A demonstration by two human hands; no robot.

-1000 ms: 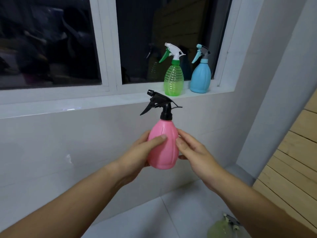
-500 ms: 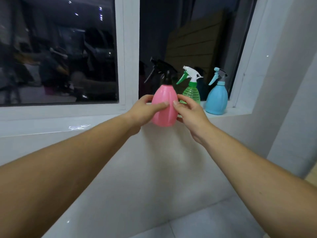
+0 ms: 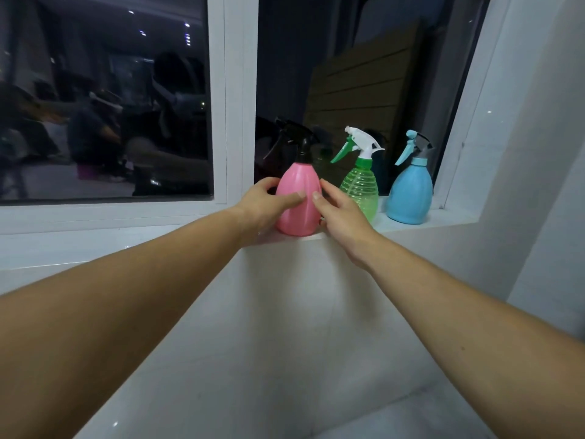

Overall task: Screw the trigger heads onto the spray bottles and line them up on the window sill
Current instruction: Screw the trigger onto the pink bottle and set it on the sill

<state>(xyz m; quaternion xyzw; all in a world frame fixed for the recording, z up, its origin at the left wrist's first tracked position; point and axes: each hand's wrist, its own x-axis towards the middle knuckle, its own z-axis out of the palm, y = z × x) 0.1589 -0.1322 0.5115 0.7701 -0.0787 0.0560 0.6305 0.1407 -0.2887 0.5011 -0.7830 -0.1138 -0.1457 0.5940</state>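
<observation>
A pink spray bottle [image 3: 297,213] with a black trigger head [image 3: 294,139] stands upright on the white window sill [image 3: 427,221]. My left hand [image 3: 264,204] wraps its left side and my right hand [image 3: 340,217] presses its right side, thumbs nearly meeting on the front. To its right stand a clear green bottle [image 3: 361,188] with a white and green trigger head, then a blue bottle [image 3: 410,194] with a grey and light blue head. All three nozzles point left.
Dark window panes and a white frame post [image 3: 234,99] rise right behind the bottles. The sill runs on to the left [image 3: 95,239]. A white wall corner [image 3: 512,153] closes the sill on the right. White tiled wall lies below.
Both hands have carried the pink bottle up from chest height and set it down on the sill, left of the green bottle. The view has moved closer to the window.
</observation>
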